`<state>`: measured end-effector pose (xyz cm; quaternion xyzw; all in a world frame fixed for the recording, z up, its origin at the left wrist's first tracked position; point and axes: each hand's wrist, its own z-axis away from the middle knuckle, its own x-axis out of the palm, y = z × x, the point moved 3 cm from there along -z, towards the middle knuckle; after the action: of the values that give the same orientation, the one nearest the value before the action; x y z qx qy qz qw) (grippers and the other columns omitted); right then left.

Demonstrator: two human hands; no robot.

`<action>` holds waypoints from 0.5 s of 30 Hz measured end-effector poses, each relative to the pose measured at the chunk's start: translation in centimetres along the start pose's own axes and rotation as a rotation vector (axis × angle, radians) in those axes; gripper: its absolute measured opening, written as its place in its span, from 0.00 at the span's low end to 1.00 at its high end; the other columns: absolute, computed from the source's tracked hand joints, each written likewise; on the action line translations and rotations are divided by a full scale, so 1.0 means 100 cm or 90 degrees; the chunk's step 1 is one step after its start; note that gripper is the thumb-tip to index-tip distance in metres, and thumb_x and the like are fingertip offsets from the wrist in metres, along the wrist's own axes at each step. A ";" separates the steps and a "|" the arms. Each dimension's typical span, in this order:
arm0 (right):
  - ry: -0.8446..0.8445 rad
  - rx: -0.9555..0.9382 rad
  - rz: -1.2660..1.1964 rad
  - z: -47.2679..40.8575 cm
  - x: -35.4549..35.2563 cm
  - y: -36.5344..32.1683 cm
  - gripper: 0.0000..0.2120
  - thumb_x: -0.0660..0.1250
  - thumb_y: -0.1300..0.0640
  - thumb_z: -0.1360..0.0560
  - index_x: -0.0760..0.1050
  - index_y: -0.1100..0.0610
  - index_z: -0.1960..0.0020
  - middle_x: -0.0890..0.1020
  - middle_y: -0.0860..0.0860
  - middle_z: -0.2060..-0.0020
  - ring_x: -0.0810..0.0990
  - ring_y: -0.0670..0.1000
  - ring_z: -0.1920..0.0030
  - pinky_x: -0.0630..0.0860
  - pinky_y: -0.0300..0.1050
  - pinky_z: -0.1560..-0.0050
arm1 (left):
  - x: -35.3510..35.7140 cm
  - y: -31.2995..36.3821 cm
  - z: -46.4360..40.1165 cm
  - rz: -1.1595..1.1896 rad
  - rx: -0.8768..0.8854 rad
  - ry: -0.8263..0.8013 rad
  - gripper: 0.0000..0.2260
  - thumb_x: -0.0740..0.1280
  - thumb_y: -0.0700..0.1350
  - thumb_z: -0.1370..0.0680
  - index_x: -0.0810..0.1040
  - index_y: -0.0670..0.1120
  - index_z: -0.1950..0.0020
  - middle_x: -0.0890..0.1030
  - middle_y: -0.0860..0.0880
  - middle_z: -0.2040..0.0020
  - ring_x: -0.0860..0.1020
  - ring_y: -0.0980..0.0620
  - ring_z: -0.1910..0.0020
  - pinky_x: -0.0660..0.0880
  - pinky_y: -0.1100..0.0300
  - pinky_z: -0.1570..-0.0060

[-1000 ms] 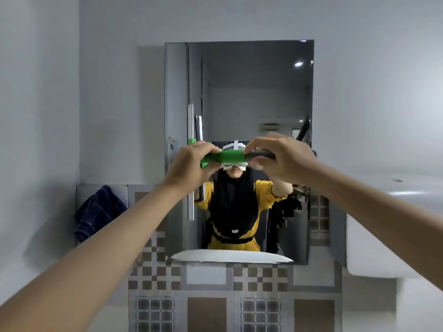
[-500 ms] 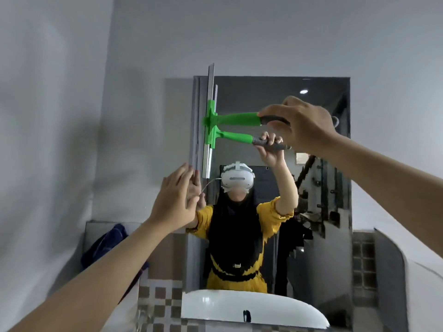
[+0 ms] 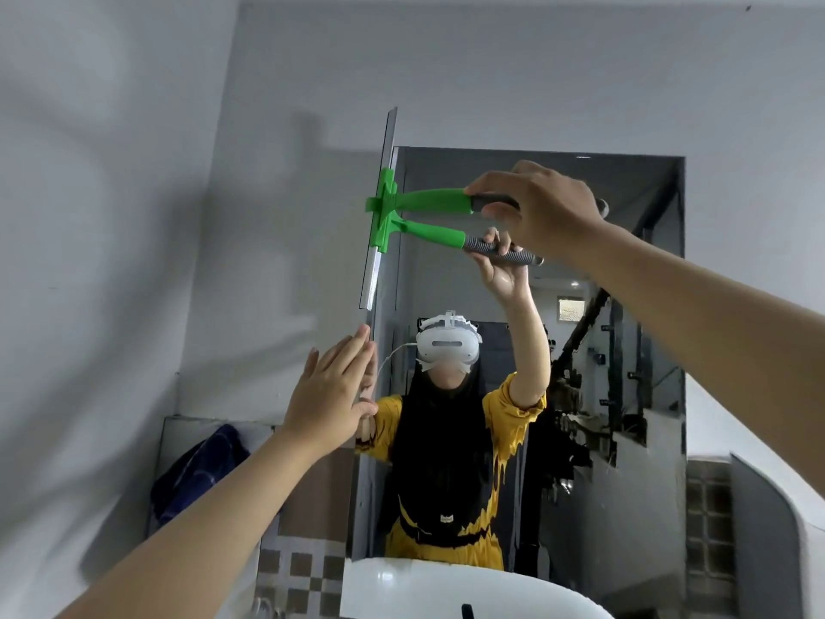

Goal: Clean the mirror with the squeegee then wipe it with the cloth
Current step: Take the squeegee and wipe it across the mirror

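A frameless wall mirror [image 3: 625, 462] fills the middle and right of the head view. My right hand [image 3: 542, 207] is shut on the dark grip of a green squeegee [image 3: 428, 201]. Its long blade stands upright along the mirror's upper left edge and reaches above the top edge. The squeegee's reflection shows just below the handle. My left hand [image 3: 335, 386] is open, fingers flat against the mirror's left edge, below the blade's lower end. A dark blue cloth [image 3: 196, 471] hangs on the low tiled wall at the lower left.
A white basin rim [image 3: 446, 583] sits below the mirror. A brown and white tiled backsplash [image 3: 303, 569] runs under the mirror's left side. A rounded white fixture [image 3: 785, 507] juts out at the lower right. Grey painted wall surrounds the mirror.
One second ago both hands held the squeegee level at mirror centre. My left hand let go and moved to the mirror's left edge; my right hand raised the squeegee to the upper left.
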<state>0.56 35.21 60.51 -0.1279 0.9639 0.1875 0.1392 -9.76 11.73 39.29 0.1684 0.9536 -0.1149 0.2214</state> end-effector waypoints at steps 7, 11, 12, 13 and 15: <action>-0.013 0.005 0.004 0.014 -0.015 0.029 0.14 0.62 0.50 0.21 0.74 0.44 0.36 0.78 0.53 0.49 0.78 0.57 0.52 0.68 0.45 0.59 | 0.001 0.003 -0.001 -0.050 -0.001 0.001 0.40 0.75 0.52 0.36 0.63 0.43 0.28 0.55 0.50 0.25 0.60 0.45 0.28 0.55 0.44 0.32; -0.017 -0.003 0.019 0.027 -0.020 0.040 0.14 0.62 0.51 0.21 0.74 0.45 0.36 0.78 0.54 0.50 0.78 0.57 0.53 0.67 0.44 0.60 | 0.000 0.003 -0.001 -0.070 -0.001 0.006 0.40 0.77 0.52 0.38 0.67 0.42 0.30 0.61 0.47 0.26 0.65 0.43 0.30 0.61 0.41 0.34; -0.016 -0.004 0.019 0.029 -0.021 0.041 0.14 0.62 0.51 0.21 0.74 0.46 0.36 0.79 0.54 0.50 0.78 0.57 0.52 0.67 0.44 0.60 | 0.000 0.003 -0.001 -0.073 0.002 0.016 0.39 0.77 0.52 0.38 0.68 0.42 0.31 0.62 0.46 0.26 0.66 0.42 0.31 0.62 0.40 0.34; -0.015 -0.004 0.017 0.030 -0.021 0.042 0.14 0.62 0.52 0.21 0.74 0.46 0.36 0.79 0.54 0.50 0.78 0.57 0.53 0.67 0.44 0.60 | -0.001 0.003 -0.001 -0.076 0.004 0.016 0.38 0.76 0.51 0.38 0.68 0.42 0.31 0.63 0.46 0.27 0.66 0.42 0.31 0.62 0.40 0.34; -0.015 -0.008 0.014 0.033 -0.022 0.046 0.14 0.62 0.52 0.21 0.74 0.47 0.36 0.79 0.54 0.50 0.78 0.55 0.54 0.67 0.44 0.61 | -0.001 0.003 -0.001 -0.080 0.004 0.028 0.37 0.76 0.51 0.37 0.69 0.42 0.31 0.62 0.47 0.26 0.66 0.42 0.31 0.62 0.41 0.34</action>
<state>1.94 41.05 59.70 -0.1160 0.9623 0.1964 0.1481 -9.60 12.01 39.38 0.1117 0.9666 -0.1279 0.1921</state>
